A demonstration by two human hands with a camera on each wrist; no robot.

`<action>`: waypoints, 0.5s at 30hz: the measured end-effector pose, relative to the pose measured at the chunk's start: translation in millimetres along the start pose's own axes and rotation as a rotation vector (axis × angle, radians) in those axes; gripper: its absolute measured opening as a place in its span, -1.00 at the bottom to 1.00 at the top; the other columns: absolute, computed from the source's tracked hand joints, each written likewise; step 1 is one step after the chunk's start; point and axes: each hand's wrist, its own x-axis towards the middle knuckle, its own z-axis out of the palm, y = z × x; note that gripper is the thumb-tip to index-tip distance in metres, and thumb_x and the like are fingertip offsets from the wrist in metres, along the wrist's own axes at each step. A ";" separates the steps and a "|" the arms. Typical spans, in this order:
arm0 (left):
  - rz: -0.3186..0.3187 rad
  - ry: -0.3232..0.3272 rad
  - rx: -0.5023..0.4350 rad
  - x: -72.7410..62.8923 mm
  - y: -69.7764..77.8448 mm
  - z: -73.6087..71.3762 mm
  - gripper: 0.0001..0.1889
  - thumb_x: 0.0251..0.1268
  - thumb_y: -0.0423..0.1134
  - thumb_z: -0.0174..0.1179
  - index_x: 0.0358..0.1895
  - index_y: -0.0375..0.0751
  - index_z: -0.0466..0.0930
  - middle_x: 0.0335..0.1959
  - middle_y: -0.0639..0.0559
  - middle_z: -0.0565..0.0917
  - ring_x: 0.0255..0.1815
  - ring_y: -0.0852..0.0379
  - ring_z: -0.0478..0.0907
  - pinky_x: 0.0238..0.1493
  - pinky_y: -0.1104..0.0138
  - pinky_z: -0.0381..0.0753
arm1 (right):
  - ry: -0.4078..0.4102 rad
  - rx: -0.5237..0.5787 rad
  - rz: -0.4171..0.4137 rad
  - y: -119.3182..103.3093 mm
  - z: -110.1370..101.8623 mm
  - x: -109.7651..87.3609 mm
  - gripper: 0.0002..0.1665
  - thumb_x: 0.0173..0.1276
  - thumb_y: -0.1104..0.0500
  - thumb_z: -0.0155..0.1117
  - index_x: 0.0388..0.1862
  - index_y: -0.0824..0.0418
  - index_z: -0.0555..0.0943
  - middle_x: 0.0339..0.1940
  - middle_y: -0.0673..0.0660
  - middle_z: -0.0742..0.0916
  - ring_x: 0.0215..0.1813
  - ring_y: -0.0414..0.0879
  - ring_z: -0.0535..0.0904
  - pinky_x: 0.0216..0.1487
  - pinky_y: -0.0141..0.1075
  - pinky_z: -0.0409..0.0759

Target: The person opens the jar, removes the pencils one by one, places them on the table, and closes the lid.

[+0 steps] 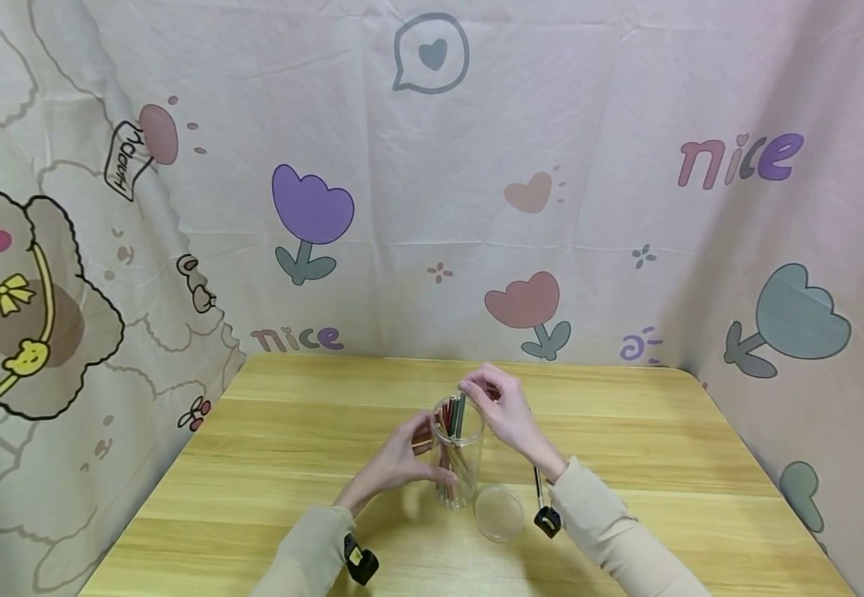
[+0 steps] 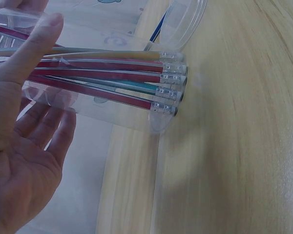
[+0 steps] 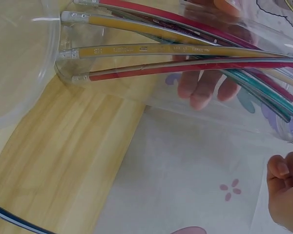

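Observation:
A clear plastic jar stands upright on the table, with several pencils in red, yellow and teal inside, eraser ends down. My left hand grips the jar from its left side, thumb across the front and fingers round the back. At the rim, my right hand pinches the upper end of a dark green pencil that rises out of the jar. The right wrist view shows the right hand's fingers curled, with the pinched end out of frame. A round clear lid lies just right of the jar's base.
A dark pencil lies on the table under my right wrist. Black wrist cameras hang at both sleeves. The wood-grain table meets a printed cloth backdrop at the back and sides.

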 end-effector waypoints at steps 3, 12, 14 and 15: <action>-0.002 0.000 -0.005 -0.2 0.6 -0.1 -0.09 -0.09 -0.26 0.61 0.40 -0.21 0.33 0.31 -0.22 0.57 0.37 -0.23 0.52 0.46 0.03 0.50 | 0.028 0.036 -0.027 0.8 0.7 0.1 -0.95 0.37 0.48 0.22 -0.27 0.45 0.63 -0.46 0.25 0.60 -0.43 -0.40 0.36 -0.52 -0.58 0.38; -0.006 0.002 -0.006 -0.6 0.7 0.1 -0.10 -0.09 -0.26 0.62 0.39 -0.23 0.34 0.30 -0.24 0.58 0.37 -0.24 0.52 0.44 0.01 0.52 | 0.090 0.196 -0.017 -1.9 0.3 0.1 -0.85 0.56 0.41 -0.03 -0.23 0.47 0.47 -0.45 0.31 0.60 -0.56 -0.24 0.33 -0.63 -0.53 0.35; -0.004 0.002 -0.003 -0.7 0.7 0.1 -0.11 -0.10 -0.25 0.62 0.38 -0.22 0.35 0.30 -0.24 0.58 0.36 -0.24 0.52 0.44 0.00 0.51 | 0.086 0.249 -0.016 -2.7 -1.3 0.1 -0.79 0.61 0.36 -0.10 -0.21 0.50 0.41 -0.45 0.38 0.64 -0.63 -0.17 0.30 -0.70 -0.49 0.30; -0.004 0.003 -0.002 -0.6 0.5 0.1 -0.11 -0.09 -0.25 0.62 0.38 -0.22 0.35 0.30 -0.24 0.58 0.36 -0.24 0.52 0.44 0.00 0.52 | 0.082 0.277 -0.013 -3.2 -2.3 0.1 -0.76 0.64 0.33 -0.14 -0.20 0.52 0.38 -0.47 0.41 0.65 -0.66 -0.16 0.29 -0.73 -0.47 0.27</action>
